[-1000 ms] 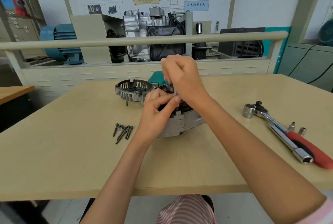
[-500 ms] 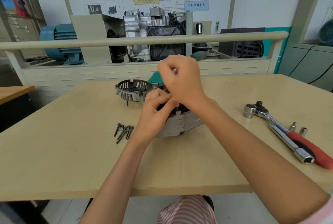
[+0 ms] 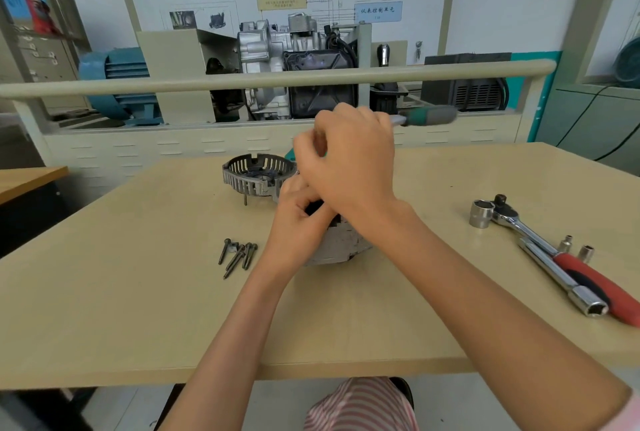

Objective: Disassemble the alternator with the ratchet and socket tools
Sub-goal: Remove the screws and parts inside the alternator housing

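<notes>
Both hands worked mid-tabletop: right hand [image 3: 349, 167] gripped a green-handled tool [image 3: 427, 116] lying sideways above the alternator [image 3: 341, 243], left hand [image 3: 298, 222] bracing it.

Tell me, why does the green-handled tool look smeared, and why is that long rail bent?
Head view: the green-handled tool in the right hand is streaked sideways by motion blur, while the bolts and ratchet on the table stay sharp. The rail bows from wide-angle distortion. Lighting is soft, with faint shadows.

A blue label [image 3: 378, 11] on the wall board, upper middle of the frame, reads "仪表控制单元". The other print there is too small to read.
</notes>
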A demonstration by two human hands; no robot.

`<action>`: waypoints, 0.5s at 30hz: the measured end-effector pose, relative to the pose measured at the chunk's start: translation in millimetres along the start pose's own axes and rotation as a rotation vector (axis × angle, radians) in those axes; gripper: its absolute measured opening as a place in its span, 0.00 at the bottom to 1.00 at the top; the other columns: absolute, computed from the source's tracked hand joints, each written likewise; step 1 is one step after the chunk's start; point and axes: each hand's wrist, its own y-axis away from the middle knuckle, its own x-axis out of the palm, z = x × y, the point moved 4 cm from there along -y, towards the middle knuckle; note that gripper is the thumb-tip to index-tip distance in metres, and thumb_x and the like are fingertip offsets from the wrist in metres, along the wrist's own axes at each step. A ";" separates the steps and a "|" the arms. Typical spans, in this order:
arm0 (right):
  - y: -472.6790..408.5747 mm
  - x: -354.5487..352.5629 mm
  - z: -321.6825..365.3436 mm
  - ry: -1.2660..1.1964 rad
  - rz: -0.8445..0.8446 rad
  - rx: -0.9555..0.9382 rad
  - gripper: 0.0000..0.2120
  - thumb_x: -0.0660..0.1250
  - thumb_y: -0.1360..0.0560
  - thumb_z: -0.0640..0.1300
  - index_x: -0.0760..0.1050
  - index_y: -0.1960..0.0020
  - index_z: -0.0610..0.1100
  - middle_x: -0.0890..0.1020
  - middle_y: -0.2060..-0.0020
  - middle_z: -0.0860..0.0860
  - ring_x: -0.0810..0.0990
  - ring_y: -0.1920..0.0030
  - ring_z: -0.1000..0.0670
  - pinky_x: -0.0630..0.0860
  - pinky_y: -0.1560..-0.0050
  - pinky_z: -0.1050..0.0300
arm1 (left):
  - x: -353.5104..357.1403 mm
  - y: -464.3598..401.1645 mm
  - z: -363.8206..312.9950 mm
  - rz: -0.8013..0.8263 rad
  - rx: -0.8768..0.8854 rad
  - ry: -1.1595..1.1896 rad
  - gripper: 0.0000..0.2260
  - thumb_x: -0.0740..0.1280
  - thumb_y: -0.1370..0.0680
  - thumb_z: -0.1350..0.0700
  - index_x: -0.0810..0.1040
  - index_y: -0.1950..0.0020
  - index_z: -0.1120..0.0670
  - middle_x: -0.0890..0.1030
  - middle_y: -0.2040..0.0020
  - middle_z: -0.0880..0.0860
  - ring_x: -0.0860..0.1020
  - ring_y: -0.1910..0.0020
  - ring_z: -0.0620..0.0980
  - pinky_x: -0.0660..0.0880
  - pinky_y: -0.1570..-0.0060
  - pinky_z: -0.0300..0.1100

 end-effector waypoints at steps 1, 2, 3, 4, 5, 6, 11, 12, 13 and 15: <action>-3.6 -0.1 -1.5 -0.146 0.032 -0.008 0.14 0.59 0.30 0.44 0.61 0.73 0.45 0.63 0.76 0.54 0.64 0.69 0.50 0.60 0.58 0.56 | -0.1 -0.4 0.0 0.016 -0.002 -0.007 0.19 0.67 0.28 0.58 0.77 0.75 0.38 0.76 0.64 0.45 0.69 0.56 0.35 0.65 0.53 0.34; -6.8 -0.4 -3.6 -0.330 0.065 -0.005 0.16 0.58 0.30 0.43 0.60 0.75 0.44 0.61 0.78 0.53 0.63 0.71 0.49 0.60 0.60 0.57 | 0.4 -0.2 -0.3 0.036 -0.006 -0.016 0.19 0.68 0.25 0.58 0.78 0.71 0.37 0.76 0.61 0.50 0.70 0.53 0.39 0.65 0.49 0.38; -9.1 -0.5 -6.0 -0.535 0.107 0.022 0.17 0.58 0.30 0.41 0.59 0.77 0.43 0.62 0.80 0.50 0.62 0.72 0.47 0.60 0.62 0.57 | 0.5 0.4 -0.7 0.052 -0.009 -0.025 0.16 0.68 0.24 0.58 0.79 0.65 0.37 0.75 0.60 0.53 0.69 0.52 0.42 0.65 0.47 0.40; -10.2 0.0 -8.0 -0.736 0.158 0.069 0.18 0.57 0.30 0.40 0.60 0.78 0.43 0.63 0.80 0.48 0.63 0.73 0.45 0.62 0.64 0.56 | 0.6 0.7 -1.2 0.061 -0.010 -0.030 0.12 0.67 0.24 0.57 0.80 0.62 0.41 0.73 0.61 0.51 0.69 0.53 0.43 0.64 0.46 0.40; -10.7 1.5 -9.9 -0.902 0.211 0.117 0.19 0.57 0.30 0.39 0.61 0.79 0.44 0.64 0.80 0.47 0.64 0.73 0.45 0.64 0.65 0.53 | 0.3 1.1 -1.3 0.062 -0.010 -0.033 0.10 0.67 0.24 0.56 0.80 0.62 0.43 0.71 0.62 0.48 0.68 0.54 0.42 0.64 0.46 0.40; -11.3 2.9 -11.5 -1.005 0.243 0.152 0.20 0.56 0.29 0.39 0.62 0.79 0.45 0.65 0.80 0.47 0.65 0.73 0.46 0.66 0.64 0.53 | -0.2 1.1 -1.0 0.061 -0.006 -0.038 0.08 0.66 0.24 0.55 0.80 0.62 0.44 0.70 0.63 0.47 0.68 0.55 0.40 0.63 0.46 0.39; -1.8 1.6 -5.4 -0.364 0.010 -0.042 0.15 0.60 0.28 0.40 0.65 0.73 0.40 0.66 0.76 0.50 0.66 0.69 0.47 0.60 0.61 0.57 | -3.2 -1.4 2.1 0.047 0.028 -0.016 0.18 0.69 0.26 0.60 0.78 0.70 0.38 0.78 0.66 0.50 0.70 0.57 0.41 0.66 0.52 0.34; 0.5 2.8 -2.5 -0.070 -0.033 -0.082 0.12 0.60 0.28 0.42 0.68 0.70 0.42 0.68 0.73 0.50 0.67 0.67 0.47 0.60 0.59 0.57 | -3.4 -1.8 3.0 0.029 0.019 -0.022 0.22 0.68 0.28 0.61 0.75 0.77 0.38 0.76 0.70 0.46 0.69 0.60 0.39 0.65 0.58 0.32; 2.3 4.8 0.6 0.170 -0.039 -0.104 0.10 0.60 0.29 0.44 0.71 0.67 0.42 0.72 0.70 0.49 0.69 0.64 0.46 0.61 0.57 0.54 | -2.7 -2.2 4.2 0.009 0.004 -0.026 0.23 0.65 0.29 0.62 0.73 0.80 0.40 0.74 0.74 0.43 0.68 0.62 0.39 0.63 0.62 0.30; 3.1 7.2 3.6 0.321 -0.003 -0.101 0.10 0.59 0.29 0.46 0.73 0.64 0.42 0.74 0.68 0.47 0.69 0.63 0.46 0.63 0.55 0.51 | -1.0 -1.7 4.3 -0.022 -0.006 -0.023 0.21 0.64 0.31 0.62 0.73 0.80 0.41 0.72 0.75 0.42 0.68 0.62 0.37 0.62 0.63 0.27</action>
